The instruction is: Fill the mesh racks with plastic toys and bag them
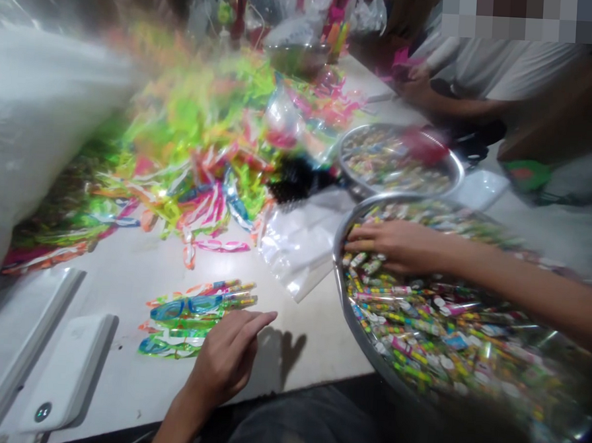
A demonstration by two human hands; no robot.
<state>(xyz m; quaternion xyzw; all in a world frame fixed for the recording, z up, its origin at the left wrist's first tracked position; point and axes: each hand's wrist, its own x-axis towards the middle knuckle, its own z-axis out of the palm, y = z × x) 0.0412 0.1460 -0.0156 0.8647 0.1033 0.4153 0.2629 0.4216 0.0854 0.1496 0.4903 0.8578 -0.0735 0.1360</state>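
Note:
My left hand [229, 353] is over the near table, just right of a short row of colourful plastic glasses-shaped pieces [187, 308] with clear tubes of small coloured beads or candies at their right ends. Its index finger stretches to the right and nothing shows in its grasp. My right hand [398, 245] reaches into a large metal bowl [341, 283] on the right, fingers stretched over the heap of small filled tubes [420, 320]. The fingertips touch the tubes; none is clearly held.
A blurred heap of neon plastic pieces [196, 124] covers the back of the table. Clear plastic bags [295, 241] lie beside the large bowl. A second metal bowl [457, 180] stands behind it. A white power bank [70, 371] and a big white bag [37, 135] are left. Another person [502, 73] sits across.

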